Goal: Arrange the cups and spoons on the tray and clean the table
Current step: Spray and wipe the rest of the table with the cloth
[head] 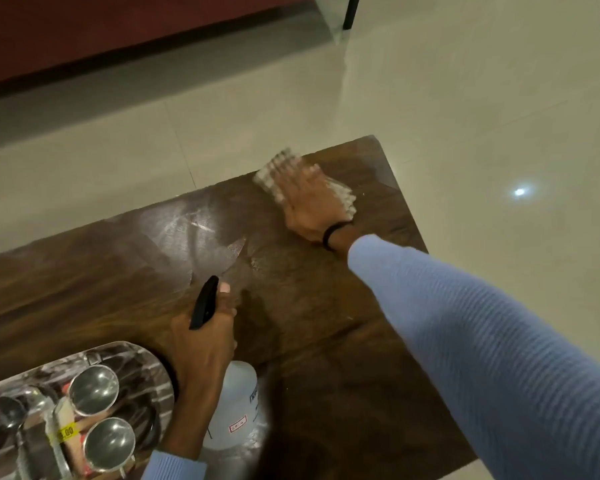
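My right hand point(307, 199) presses flat on a white checked cloth point(278, 164) near the far right corner of the dark wooden table point(326, 341). My left hand point(201, 344) grips a clear spray bottle point(238, 407) by its black trigger head point(204, 303), standing on the table near me. At the lower left a steel tray point(146, 362) holds two steel cups point(94, 389) point(110, 443) and spoons point(11, 414). A wet smear point(194, 233) shines on the tabletop to the left of the cloth.
Pale glossy floor tiles point(465, 116) surround the table on the far and right sides. A dark red piece of furniture point(118, 26) runs along the back, and a black leg point(350, 12) stands at the top. The table's right edge lies close to my right sleeve.
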The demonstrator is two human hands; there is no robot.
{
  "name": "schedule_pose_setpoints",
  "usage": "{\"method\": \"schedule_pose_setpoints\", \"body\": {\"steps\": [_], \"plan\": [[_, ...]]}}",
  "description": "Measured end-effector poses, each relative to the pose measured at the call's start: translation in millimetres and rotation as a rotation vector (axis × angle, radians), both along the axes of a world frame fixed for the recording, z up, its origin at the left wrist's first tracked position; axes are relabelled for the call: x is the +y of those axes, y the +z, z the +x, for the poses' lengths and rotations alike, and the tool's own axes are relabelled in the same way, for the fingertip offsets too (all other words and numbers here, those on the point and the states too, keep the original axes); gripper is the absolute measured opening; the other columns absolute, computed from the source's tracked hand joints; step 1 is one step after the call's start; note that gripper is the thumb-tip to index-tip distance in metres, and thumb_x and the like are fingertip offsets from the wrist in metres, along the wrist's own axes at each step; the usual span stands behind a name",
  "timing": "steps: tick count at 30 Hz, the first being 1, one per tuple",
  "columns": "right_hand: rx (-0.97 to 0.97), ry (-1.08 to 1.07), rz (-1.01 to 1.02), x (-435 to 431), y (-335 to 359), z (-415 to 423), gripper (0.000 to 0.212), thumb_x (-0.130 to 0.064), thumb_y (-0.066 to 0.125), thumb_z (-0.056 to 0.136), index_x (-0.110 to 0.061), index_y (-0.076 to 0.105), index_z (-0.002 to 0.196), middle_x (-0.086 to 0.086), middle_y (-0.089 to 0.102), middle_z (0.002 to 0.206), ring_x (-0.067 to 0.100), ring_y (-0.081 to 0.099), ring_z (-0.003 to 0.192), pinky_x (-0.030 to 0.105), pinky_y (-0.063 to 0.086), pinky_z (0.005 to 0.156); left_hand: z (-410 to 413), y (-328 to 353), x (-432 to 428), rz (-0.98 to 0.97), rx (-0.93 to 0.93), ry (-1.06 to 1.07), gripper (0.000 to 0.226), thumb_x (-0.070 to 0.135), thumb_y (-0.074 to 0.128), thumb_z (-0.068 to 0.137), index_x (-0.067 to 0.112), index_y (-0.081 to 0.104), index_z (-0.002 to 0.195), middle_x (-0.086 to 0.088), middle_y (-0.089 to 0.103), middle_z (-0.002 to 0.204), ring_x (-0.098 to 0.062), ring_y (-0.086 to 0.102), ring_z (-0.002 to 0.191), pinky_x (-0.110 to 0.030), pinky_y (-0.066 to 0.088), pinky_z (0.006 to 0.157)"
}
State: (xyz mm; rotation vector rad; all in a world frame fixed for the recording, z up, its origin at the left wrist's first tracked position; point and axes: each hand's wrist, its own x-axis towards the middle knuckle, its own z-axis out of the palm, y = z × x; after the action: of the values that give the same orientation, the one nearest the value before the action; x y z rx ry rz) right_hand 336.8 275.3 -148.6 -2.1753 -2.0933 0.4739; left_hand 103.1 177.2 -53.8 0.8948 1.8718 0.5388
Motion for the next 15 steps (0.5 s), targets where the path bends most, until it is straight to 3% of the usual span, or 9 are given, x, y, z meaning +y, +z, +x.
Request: {"method": "schedule_pose_setpoints", "body": {"steps": [4,9,12,15], "plan": [[-0.064,-0.309,-0.002,-24,-6,88,0.06,-0.031,0.026,0.103,-0.021,0.015,0.161,0.008,0.012,0.169,0.028,0.008,0.156,0.054,0.015,0.125,1,-5,-4,0.009,0.033,0.017,0.038,0.05,0.067,0.092,0.019,0.071,0.07,-0.005,0.071,0.062,-0.02,0.059,0.044,-0.04,0.056,0.054],[-0.055,-0.565,-0.006,-149,0,49,0.058,-0.032,0.027,0.106,-0.018,0.014,0.161,0.007,0.01,0.17,0.026,0.004,0.157,0.052,0.016,0.125,6,-2,-14,-0.014,0.053,0.006,0.04,0.057,0.066,0.089,0.023,0.07,0.069,-0.003,0.072,0.062,-0.022,0.059,0.042,-0.04,0.055,0.054],[-0.021,-0.463,-0.119,-222,5,-31,0.061,-0.033,0.028,0.105,-0.019,0.01,0.162,0.008,0.006,0.17,0.029,0.001,0.157,0.056,0.015,0.124,12,-1,-19,-0.006,0.056,-0.028,0.038,0.052,0.064,0.093,0.02,0.07,0.072,0.001,0.072,0.066,-0.015,0.056,0.04,-0.028,0.048,0.046],[0.071,-0.326,-0.126,-222,5,-89,0.061,-0.038,0.027,0.105,-0.024,0.008,0.162,0.004,0.001,0.17,0.027,-0.005,0.157,0.052,0.006,0.126,15,-3,-29,-0.003,0.065,-0.042,0.038,0.049,0.063,0.094,0.019,0.069,0.071,0.001,0.07,0.065,-0.01,0.052,0.036,-0.024,0.042,0.04]]}}
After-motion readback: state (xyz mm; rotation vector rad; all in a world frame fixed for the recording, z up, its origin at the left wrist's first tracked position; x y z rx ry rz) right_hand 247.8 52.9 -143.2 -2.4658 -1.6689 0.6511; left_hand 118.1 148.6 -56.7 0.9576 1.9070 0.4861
